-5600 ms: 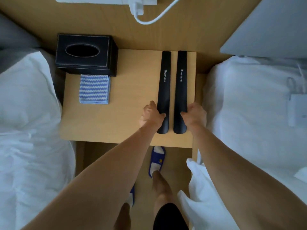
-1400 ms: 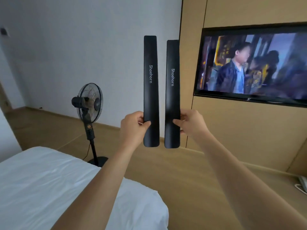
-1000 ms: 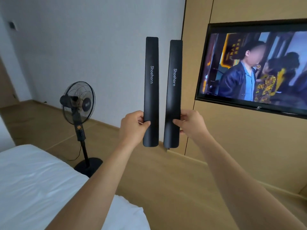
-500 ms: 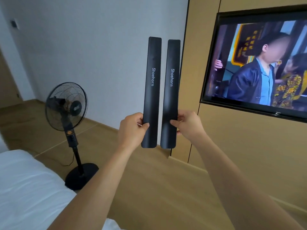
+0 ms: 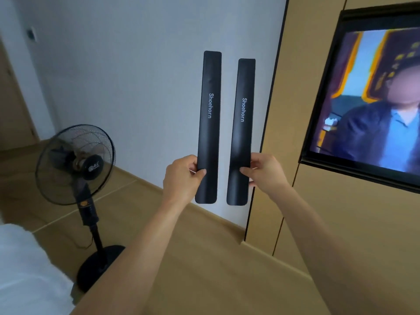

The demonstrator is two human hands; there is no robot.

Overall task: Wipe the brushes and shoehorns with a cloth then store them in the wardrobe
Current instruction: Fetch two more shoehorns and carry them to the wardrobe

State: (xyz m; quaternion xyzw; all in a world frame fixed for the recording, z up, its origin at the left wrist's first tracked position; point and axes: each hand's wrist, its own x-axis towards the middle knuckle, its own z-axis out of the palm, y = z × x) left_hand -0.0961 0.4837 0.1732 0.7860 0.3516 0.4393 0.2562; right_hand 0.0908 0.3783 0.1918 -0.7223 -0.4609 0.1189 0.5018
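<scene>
left hand [image 5: 183, 178]: raised in front of the person, thumb across the front of the left shoehorn [image 5: 208, 126] and fingers curled behind it, pinching it near its lower end.
right hand [image 5: 264, 172]: raised beside the left one, thumb on the front of the right shoehorn [image 5: 241, 133] and fingers wrapped round its right edge, gripping it near the lower end.
left shoehorn: long, black, flat, held upright in the air, white word "shoehorn" running down its middle; its top stands a little higher than the other's.
right shoehorn: same kind, upright with a slight lean, just beside the left one with a narrow gap between them, not touching.
behind the shoehorns: a pale wall [image 5: 136, 64], and to its right a wooden panel [image 5: 295, 110].
television [image 5: 372, 105]: set in the wooden panel at the right, switched on, showing a blurred figure.
fan [image 5: 75, 164]: black standing fan on the wooden floor [image 5: 204, 258], lower left, cord trailing by its base.
bed [image 5: 25, 269]: white bedding at the bottom left corner.
</scene>
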